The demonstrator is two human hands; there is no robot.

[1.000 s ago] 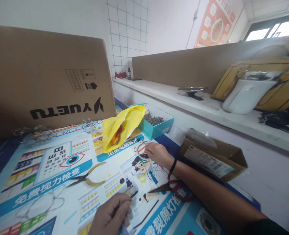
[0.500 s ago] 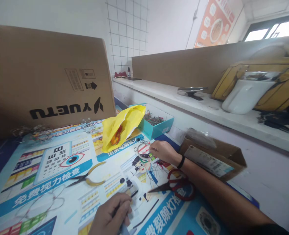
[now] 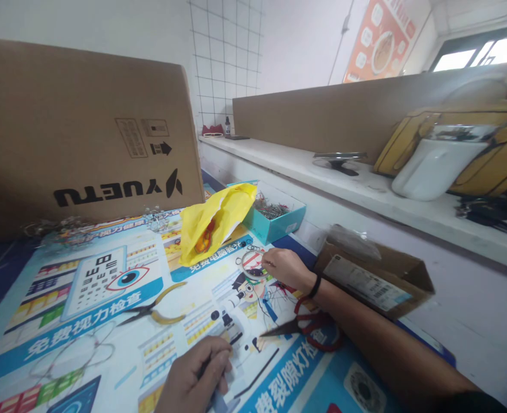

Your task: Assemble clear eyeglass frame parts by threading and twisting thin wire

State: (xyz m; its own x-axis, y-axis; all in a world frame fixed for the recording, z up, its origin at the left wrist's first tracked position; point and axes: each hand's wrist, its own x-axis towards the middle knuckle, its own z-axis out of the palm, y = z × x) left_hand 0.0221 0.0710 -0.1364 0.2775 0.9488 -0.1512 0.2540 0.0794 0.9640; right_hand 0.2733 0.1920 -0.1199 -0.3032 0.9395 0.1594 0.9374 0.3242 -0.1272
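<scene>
My left hand is closed at the bottom centre over the printed sheet; what it pinches is too small to make out. Farther right, my right hand, with a black band at the wrist, has its fingers closed at the sheet, and anything in them is hidden. Red-handled scissors lie partly under my right forearm, blades pointing left. Yellow-handled pliers rest left of centre. A yellow bag with something orange in it leans against a teal box of thin wire pieces.
A large cardboard box stands at the back left. An open brown box sits beyond my right forearm. On the white ledge are a white mug and a yellow handbag. Looped wires lie at the lower left.
</scene>
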